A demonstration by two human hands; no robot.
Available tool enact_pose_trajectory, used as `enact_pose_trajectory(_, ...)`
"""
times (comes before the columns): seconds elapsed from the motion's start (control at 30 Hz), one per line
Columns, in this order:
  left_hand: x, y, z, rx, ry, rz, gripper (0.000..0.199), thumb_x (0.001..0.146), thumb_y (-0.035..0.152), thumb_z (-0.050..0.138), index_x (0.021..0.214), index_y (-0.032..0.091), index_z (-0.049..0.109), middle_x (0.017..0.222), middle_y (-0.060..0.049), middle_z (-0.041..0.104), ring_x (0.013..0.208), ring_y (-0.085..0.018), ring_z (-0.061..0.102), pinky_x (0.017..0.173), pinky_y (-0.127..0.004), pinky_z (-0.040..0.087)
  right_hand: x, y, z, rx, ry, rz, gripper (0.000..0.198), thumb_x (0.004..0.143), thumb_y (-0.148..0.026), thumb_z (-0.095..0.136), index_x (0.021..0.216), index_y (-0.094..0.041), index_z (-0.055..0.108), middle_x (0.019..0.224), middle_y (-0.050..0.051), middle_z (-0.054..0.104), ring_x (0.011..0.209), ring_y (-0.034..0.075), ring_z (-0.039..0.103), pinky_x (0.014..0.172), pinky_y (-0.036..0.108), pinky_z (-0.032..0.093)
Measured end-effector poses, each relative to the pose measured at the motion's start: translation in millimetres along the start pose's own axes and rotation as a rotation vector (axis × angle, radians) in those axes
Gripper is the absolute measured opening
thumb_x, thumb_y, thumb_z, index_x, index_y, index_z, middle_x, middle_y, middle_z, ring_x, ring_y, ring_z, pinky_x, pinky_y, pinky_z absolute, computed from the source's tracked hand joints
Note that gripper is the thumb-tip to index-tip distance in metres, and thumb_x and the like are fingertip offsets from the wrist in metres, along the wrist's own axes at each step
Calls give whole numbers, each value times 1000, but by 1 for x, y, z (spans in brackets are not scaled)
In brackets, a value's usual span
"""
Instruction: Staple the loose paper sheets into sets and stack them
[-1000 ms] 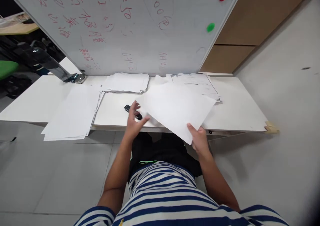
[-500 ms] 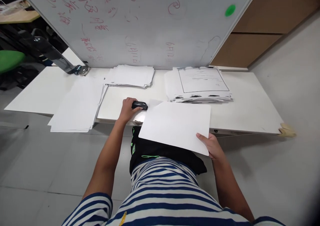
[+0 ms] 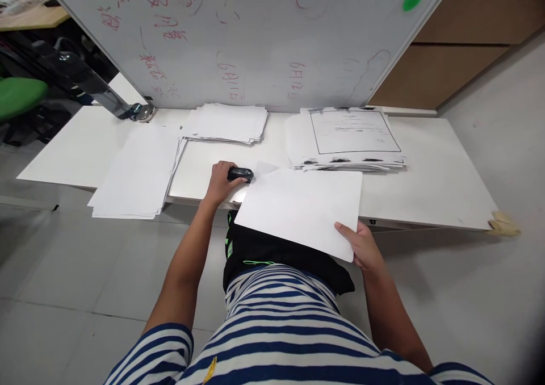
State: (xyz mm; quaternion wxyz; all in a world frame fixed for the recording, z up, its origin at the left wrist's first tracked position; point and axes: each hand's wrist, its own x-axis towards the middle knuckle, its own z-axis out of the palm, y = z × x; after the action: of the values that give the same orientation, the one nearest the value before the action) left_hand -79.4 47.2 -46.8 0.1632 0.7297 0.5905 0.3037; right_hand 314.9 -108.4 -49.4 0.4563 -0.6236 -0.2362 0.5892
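My left hand (image 3: 221,181) is closed around a black stapler (image 3: 240,174) on the white table. White sheets of paper (image 3: 302,203) are pinched at their lower right corner by my right hand (image 3: 361,245), thumb on top and fingers underneath. The far left corner of the sheets lies right beside the stapler's front end; whether it is inside the jaw I cannot tell. The sheets reach over the table's front edge above my lap.
Behind stand a blank paper pile (image 3: 230,122) and a printed paper pile (image 3: 353,135). Another stack (image 3: 136,172) overhangs the front edge at left. A whiteboard (image 3: 255,44) rises at the table's (image 3: 438,169) back. A clear bottle (image 3: 97,87) is at back left.
The view has shifted slightly, so everything sits a little differently in the frame. Both hands keep their holds on the stapler and the sheets, with hardly any movement between them.
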Motion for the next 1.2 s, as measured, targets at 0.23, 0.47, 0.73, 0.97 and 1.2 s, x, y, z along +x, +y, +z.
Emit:
enact_pose_trajectory(0.23, -2, 1, 0, 5, 8, 3, 39, 77, 38, 78, 107, 23, 58, 112, -12, 58, 111, -30, 49, 99, -49, 38, -8, 3, -4, 2, -12, -49, 47, 66, -42, 88, 107, -23, 74, 112, 9, 77, 98, 30, 75, 82, 40, 63)
enact_pose_trajectory(0.47, -5, 2, -1, 0, 21, 12, 38, 77, 38, 78, 108, 23, 60, 111, -10, 58, 113, -30, 50, 99, -48, 40, -10, -5, 16, 3, -2, -59, 54, 61, -47, 89, 105, -20, 73, 108, 11, 78, 93, 31, 75, 78, 41, 62)
enact_pose_trajectory(0.73, -9, 7, -11, 5, -31, 24, 48, 81, 47, 71, 121, 24, 61, 120, -13, 60, 119, -32, 50, 99, -45, 41, 8, 1, 44, 33, -126, -59, 56, 64, -47, 88, 111, -20, 71, 111, 10, 78, 96, 29, 75, 84, 41, 62)
enact_pose_trajectory(0.97, 19, 25, -32, 132, -110, -64, 43, 95, 55, 43, 119, 27, 66, 129, -10, 65, 129, -35, 49, 111, -52, 29, 23, 6, 46, -2, -161, -149, 52, 71, -52, 83, 112, -21, 72, 106, 7, 79, 97, 28, 75, 86, 40, 61)
enact_pose_trajectory(1.2, 65, 48, 13, 62, 37, -100, 40, 94, 55, 46, 112, 26, 67, 133, -14, 61, 139, -38, 38, 116, -64, 14, 46, -21, 30, -67, -287, -224, 56, 72, -55, 81, 114, -20, 73, 104, 6, 79, 92, 25, 74, 85, 37, 57)
